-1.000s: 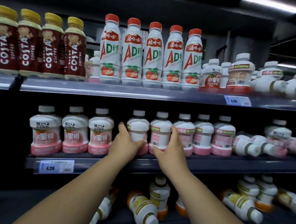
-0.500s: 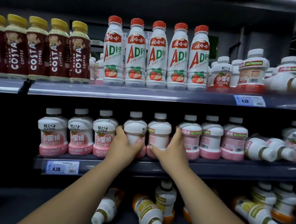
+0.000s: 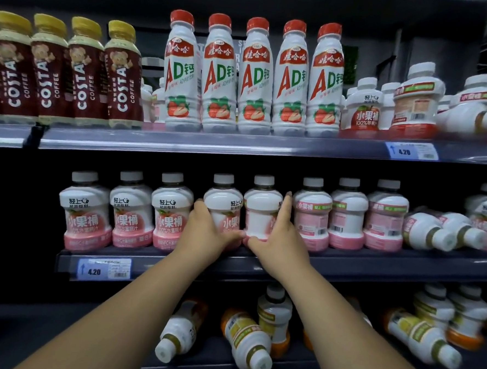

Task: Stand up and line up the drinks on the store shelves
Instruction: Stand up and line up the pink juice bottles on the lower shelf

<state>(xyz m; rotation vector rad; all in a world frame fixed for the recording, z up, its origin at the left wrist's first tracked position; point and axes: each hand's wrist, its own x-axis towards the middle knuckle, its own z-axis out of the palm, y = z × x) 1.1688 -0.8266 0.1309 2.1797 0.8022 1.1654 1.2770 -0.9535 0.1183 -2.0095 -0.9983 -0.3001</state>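
Observation:
On the middle shelf (image 3: 374, 268) stands a row of squat white-and-pink juice bottles with grey caps. My left hand (image 3: 205, 227) grips the left side of one upright pink bottle (image 3: 223, 208). My right hand (image 3: 279, 238) grips the right side of the pink bottle beside it (image 3: 262, 211). The two bottles stand touching each other, their labels turned partly sideways. Three pink bottles (image 3: 129, 208) to the left face front. To the right, two pink bottles lie on their sides (image 3: 430, 233).
The top shelf holds Costa coffee bottles (image 3: 84, 72), red-capped AD bottles (image 3: 254, 76) and white juice bottles, one toppled (image 3: 474, 113). On the bottom shelf several yellow and orange bottles lie fallen (image 3: 247, 341). Price tags (image 3: 104, 270) sit on the shelf edges.
Both hands have stayed on the two bottles and turned them, so their front labels now show more. The camera has shifted left and closer.

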